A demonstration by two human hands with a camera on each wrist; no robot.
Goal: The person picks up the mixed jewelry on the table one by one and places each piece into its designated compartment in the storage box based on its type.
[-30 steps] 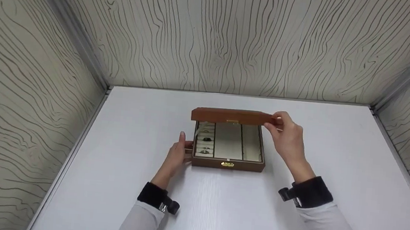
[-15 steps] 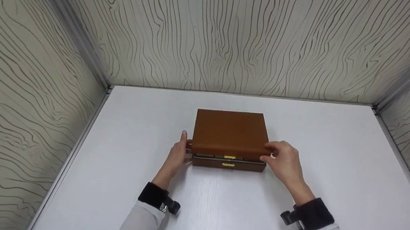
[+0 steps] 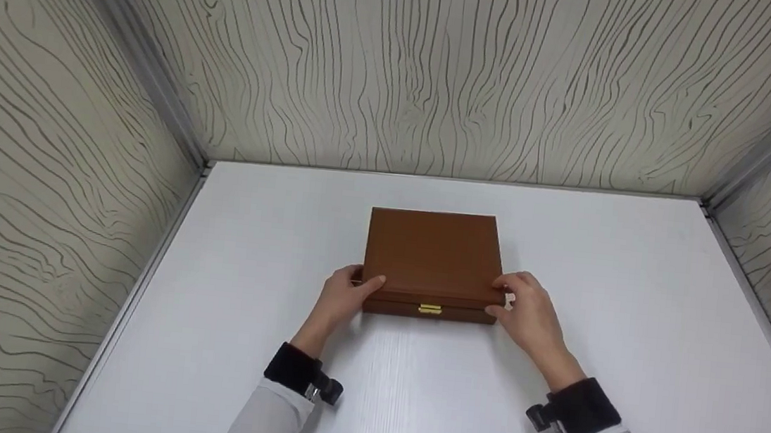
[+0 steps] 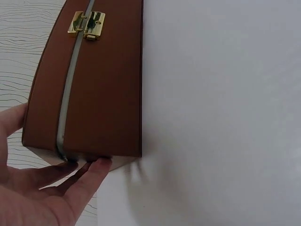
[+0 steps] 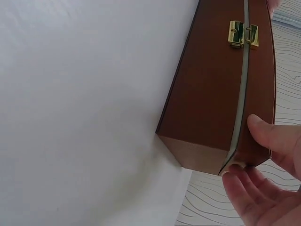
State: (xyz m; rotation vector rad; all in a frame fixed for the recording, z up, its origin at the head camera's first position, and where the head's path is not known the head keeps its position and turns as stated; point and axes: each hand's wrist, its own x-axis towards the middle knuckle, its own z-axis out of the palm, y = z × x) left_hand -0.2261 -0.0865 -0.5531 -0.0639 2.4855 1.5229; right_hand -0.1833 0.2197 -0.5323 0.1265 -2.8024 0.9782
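Observation:
A brown jewelry box [image 3: 433,253] sits on the white table with its lid down over the base. A gold clasp [image 3: 430,308] is at the middle of its front. In both wrist views a pale seam runs between lid and base. My left hand [image 3: 341,297] grips the box's left front corner, thumb on top of the lid and fingers against the side. At the opposite corner, my right hand [image 3: 530,315] holds the lid, its thumb [image 5: 264,132] on the front face and its fingers at the right side. The inside of the box is hidden.
The white table [image 3: 270,234] extends around the box on all sides. Wood-grain patterned panels [image 3: 399,69] rise behind it and at both sides, with grey metal edging at the corners.
The raised lid has come down onto the base, with my right hand moving down and toward me on it. My left thumb has moved from beside the box onto the lid.

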